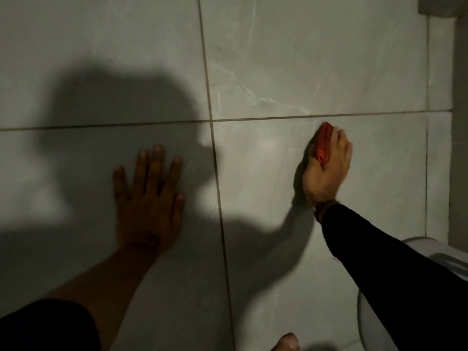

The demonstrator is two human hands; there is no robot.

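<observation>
The right hand (pixel 326 171) is curled round a red scrubbing pad (pixel 323 139), fingers over its top, thumb at its side; the grip seems meant to bear the pad down on the pale tile (pixel 266 173), just below the dark grout line (pixel 266 119); the left hand (pixel 148 198) lies flat on the neighbouring tile, fingers straight and spread, holding nothing, likely propping the leaning body; a white toilet (pixel 367 312) stands near the right sleeve
</observation>
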